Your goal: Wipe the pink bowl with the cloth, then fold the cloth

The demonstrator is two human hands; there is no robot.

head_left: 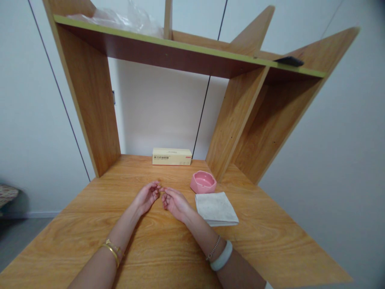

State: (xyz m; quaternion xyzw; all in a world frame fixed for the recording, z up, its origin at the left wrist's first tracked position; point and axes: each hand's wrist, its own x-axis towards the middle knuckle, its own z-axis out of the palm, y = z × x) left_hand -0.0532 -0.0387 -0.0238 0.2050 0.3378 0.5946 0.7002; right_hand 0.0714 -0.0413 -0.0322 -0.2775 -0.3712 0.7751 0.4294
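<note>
Both my hands rest on the wooden desk [90, 224] near its middle, fingertips almost touching. My left hand [147, 196] lies palm up with its fingers loosely curled, holding nothing. My right hand [173, 202] is also palm up, fingers loosely curled and empty. A folded white cloth [215, 208] lies just right of my right hand. Behind the cloth sits a pink ashtray [203, 182]. A gold bangle is on my left wrist, a white bangle and a thin chain on my right.
A long cream box [171, 156] lies at the back of the desk against the wall. A wooden shelf frame [99, 120] rises on both sides. Clear plastic [126, 20] and a dark flat object [289, 61] lie on the top shelf.
</note>
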